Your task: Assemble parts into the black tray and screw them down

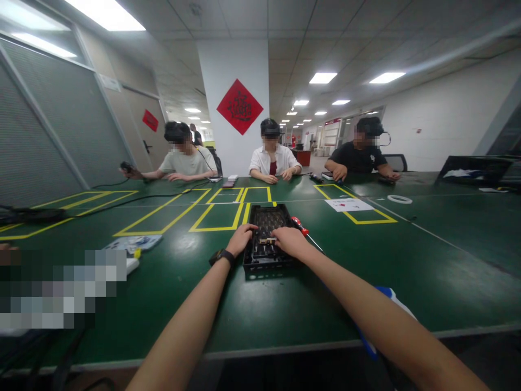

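Note:
A black tray with a grid of small compartments lies on the green table straight ahead of me. My left hand, with a dark watch on the wrist, rests on the tray's left edge. My right hand lies over the tray's near right part, its fingers curled by a small pale part in the middle. Whether either hand pinches that part is too small to tell. A red-handled screwdriver lies just right of the tray.
Yellow tape rectangles mark the table. A white sheet and a white tape ring lie to the right. Black cables run at the left. Three people sit along the far side. A blue-and-white object sits under my right forearm.

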The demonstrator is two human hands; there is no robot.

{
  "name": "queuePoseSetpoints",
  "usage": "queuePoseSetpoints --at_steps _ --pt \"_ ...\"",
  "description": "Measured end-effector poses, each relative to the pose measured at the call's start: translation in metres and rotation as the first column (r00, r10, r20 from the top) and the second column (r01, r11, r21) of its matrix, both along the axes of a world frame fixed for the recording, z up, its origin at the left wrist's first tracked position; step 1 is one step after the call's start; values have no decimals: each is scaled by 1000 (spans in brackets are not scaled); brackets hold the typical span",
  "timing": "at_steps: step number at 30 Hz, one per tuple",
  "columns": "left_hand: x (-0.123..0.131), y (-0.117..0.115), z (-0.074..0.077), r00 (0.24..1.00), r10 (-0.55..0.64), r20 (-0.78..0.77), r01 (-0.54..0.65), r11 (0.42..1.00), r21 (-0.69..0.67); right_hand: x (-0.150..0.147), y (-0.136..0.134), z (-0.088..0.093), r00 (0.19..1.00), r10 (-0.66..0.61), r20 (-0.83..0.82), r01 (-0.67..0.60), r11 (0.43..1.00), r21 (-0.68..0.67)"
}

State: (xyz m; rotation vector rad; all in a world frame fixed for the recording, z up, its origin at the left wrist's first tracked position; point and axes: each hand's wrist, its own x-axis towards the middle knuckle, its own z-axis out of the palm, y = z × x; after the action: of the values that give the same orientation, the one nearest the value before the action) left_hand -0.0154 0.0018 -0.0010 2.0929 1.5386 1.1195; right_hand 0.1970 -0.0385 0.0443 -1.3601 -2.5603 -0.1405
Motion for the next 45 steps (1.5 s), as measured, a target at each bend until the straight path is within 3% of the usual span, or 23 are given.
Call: queuePoseSetpoints --at_steps 9,14,17,25,31,38,45 --pt "0 -6 7 1000 -4 -25 3 999 -36 16 4 -7 908 124 -400 -140 990 -11" --pt "-4 -8 8 988 -138 -66 135 990 -49 16 3 -10 826 190 -531 -256 965 -53" --pt "-5 -9 7 989 -132 -59 130 990 -49 16 -1 -8 796 189 -575 -259 965 -42" --pt "3 0 -1 998 61 16 -60 996 -58 13 -14 6 852 257 -457 -291 957 -6" --pt "7 11 -4 976 217 -2 -216 969 -116 14 -16 7 843 270 -466 -370 918 -138" --pt "4 16 -9 989 131 66 -124 988 -93 19 -12 7 860 337 -384 -396 914 -86" --pt "1 18 -12 994 92 52 -88 993 -83 20 -7 6 825 442 -352 -494 867 -71"
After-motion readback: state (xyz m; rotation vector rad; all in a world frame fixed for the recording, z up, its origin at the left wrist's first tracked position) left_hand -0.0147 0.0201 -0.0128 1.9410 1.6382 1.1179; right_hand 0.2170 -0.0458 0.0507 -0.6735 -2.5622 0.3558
